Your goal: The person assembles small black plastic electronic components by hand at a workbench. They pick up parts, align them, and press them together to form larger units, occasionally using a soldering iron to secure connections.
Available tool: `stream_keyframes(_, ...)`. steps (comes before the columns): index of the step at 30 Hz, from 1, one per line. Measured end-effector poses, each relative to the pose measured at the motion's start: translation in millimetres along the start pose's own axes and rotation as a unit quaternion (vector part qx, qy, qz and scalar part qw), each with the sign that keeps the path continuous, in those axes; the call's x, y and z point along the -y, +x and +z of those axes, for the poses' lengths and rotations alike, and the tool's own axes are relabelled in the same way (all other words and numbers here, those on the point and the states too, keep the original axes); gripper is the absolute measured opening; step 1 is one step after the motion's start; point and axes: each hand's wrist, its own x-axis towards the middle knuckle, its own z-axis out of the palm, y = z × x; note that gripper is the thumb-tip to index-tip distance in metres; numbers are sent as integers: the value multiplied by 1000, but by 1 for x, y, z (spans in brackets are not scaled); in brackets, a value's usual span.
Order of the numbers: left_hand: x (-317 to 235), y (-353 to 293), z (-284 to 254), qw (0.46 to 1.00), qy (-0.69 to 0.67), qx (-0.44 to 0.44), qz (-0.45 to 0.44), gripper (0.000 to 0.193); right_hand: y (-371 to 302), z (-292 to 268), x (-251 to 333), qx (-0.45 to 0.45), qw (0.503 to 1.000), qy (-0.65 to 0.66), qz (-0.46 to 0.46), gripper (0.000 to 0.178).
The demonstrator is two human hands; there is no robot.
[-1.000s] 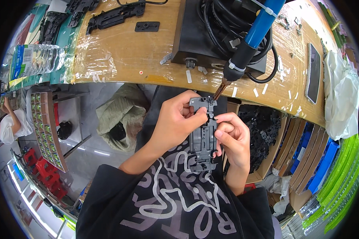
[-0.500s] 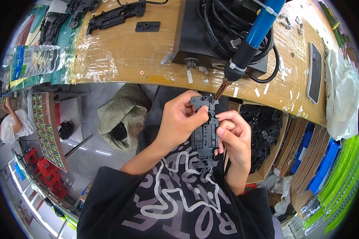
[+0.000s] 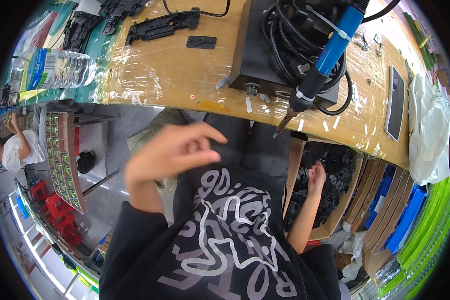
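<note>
My left hand point(image 3: 187, 149) is raised over my lap and smeared by motion. Its thumb and forefinger stand apart, the other fingers curl inward, and nothing shows between them. Over a cardboard box point(image 3: 336, 220) of small black plastic parts point(image 3: 312, 196), my right hand point(image 3: 316, 176) has its fingers bent close together. Whatever they may hold is too small to make out. A soldering iron point(image 3: 330, 56) with a blue handle is fixed tip down beyond the table's near edge, between my hands. The black plastic frame held earlier is not visible in either hand.
On the table point(image 3: 150, 75) stands a black control box point(image 3: 240, 60) with coiled cables. Beyond lie a black chassis part point(image 3: 162, 26) and a small black plate point(image 3: 201, 42). A phone point(image 3: 395, 102) rests at the right, a water bottle point(image 3: 50, 70) at the left. A sack point(image 3: 147, 131) stands below.
Both hands have parted from the black plastic frame under the iron's tip. My left hand has swung left, and the right has moved out over the parts box. The view has shifted slightly.
</note>
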Motion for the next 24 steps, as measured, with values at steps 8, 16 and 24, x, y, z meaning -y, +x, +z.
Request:
stream_keyframes(8, -4, 23, -95, 853, 257, -430, 148, 32, 13, -96, 5, -265, 956, 128, -10, 46)
stream_keyframes(16, 8, 55, -125, 844, 397, -321, 164, 35, -92, 76, 181, -94, 875, -75, -470, 34)
stream_keyframes(24, -7, 47, -112, 776, 471, -364, 210, 22, -57, 195, 315, -4, 698, -366, -616, 17)
